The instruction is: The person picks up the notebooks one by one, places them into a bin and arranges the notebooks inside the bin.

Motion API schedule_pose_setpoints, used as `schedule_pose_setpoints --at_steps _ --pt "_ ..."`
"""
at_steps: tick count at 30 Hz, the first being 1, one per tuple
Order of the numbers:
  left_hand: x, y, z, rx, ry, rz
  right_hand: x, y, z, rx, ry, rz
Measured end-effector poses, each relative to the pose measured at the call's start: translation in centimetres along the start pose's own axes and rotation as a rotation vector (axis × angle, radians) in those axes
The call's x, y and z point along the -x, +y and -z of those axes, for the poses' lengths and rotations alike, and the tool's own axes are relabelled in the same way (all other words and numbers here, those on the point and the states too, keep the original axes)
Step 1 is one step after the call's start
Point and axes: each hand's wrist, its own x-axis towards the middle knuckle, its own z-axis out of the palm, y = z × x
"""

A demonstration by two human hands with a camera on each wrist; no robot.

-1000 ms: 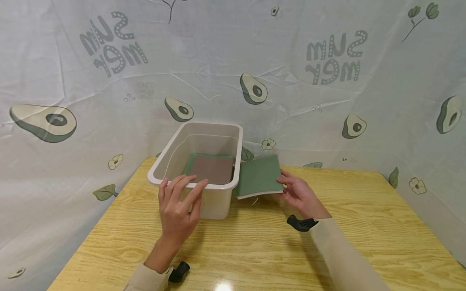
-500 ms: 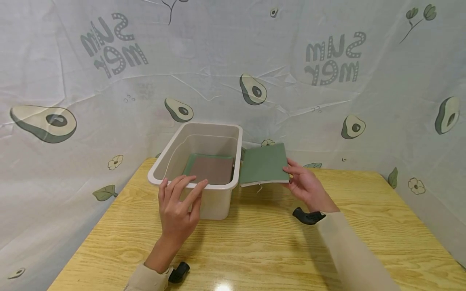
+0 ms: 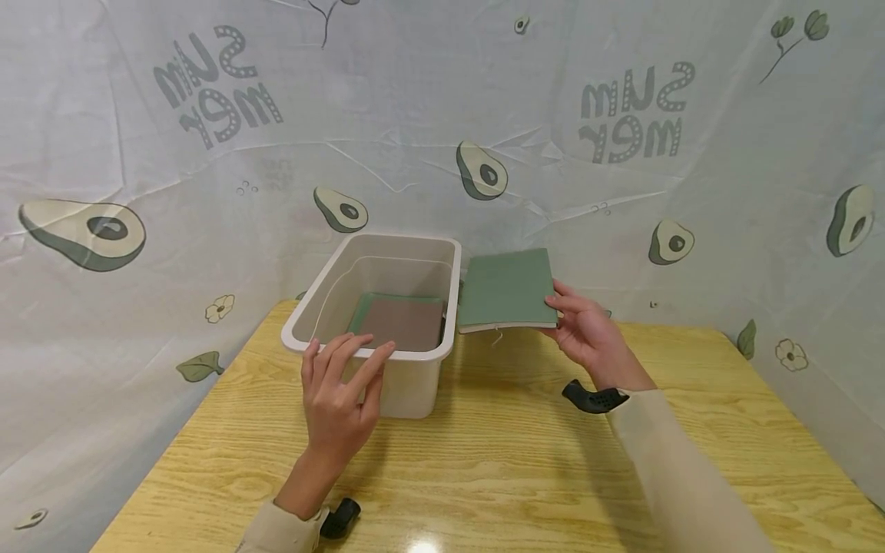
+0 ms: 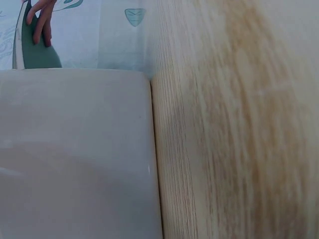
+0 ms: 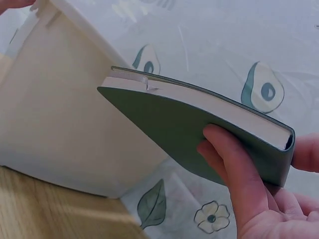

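Note:
My right hand pinches a green notebook by its spine side, thumb on one cover and fingers on the other. Pale page edges and a thin ribbon bookmark show in the right wrist view. The notebook is held raised, just right of a beige plastic bin. Spread fingers of my left hand rest on the bin's near rim. Inside the bin lies a brownish notebook, with a green edge showing around it.
The bin stands on a wood-grain table, near its back left. Behind the table hangs a pale curtain printed with avocados and lettering. Each wrist wears a black camera mount, such as the right one.
My right hand has lifted the green notebook up and slightly to the right, away from the table. The left hand and the bin stay in place.

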Motion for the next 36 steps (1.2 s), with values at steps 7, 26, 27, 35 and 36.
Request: schedule_pose_setpoints --at_steps 7,26,27,35,36 --pt "0.0 0.0 -0.1 0.003 0.003 -0.001 0.0 -0.7 -0.8 -0.022 0.013 0.019" --pt "0.0 0.0 -0.1 0.003 0.004 -0.004 0.0 -2.9 -2.2 -0.064 -0.03 0.056" --pt "0.0 0.0 -0.1 0.003 0.002 -0.004 0.0 -2.9 -2.3 -0.064 -0.033 0.058" --pt "0.0 0.0 0.0 0.006 0.0 0.0 -0.1 -3.3 -2.8 -0.086 -0.042 0.068" --pt "0.0 0.0 0.0 0.008 0.0 -0.001 -0.1 -3.3 -2.9 -0.088 -0.04 0.068"
